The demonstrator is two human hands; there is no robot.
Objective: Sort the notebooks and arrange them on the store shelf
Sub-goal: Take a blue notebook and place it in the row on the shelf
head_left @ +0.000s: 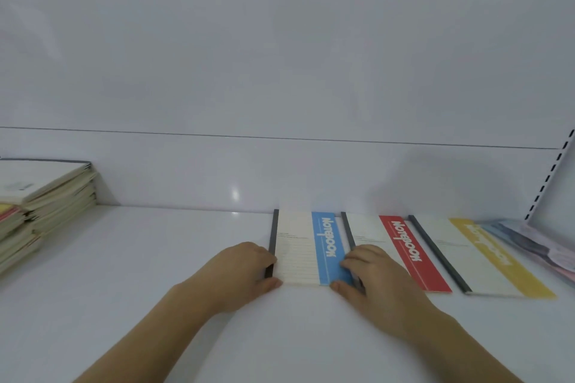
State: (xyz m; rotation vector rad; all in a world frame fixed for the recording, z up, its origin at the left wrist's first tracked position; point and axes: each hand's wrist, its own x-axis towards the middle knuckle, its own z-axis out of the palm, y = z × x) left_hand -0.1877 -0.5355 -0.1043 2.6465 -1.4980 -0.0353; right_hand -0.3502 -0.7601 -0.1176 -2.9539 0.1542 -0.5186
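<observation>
The blue notebook (306,247) is being gripped at both sides by the left hand (239,274) and right hand (376,277), fingers curled, to line it up beside the red notebook (404,253) on the shelf (155,258).

The word "Notebook" is showing in white capitals, running lengthwise, on the blue band of the cream-covered notebook with a dark spine (303,247) lying right of centre in the frame. The same white "Notebook" is running along the red band of the cream notebook (401,246) just to its right. White lettering is also sitting on the yellow band of the third cream notebook (485,255) farther right, but blur is making it unreadable. Small print on all three covers is too fine to read.
</observation>
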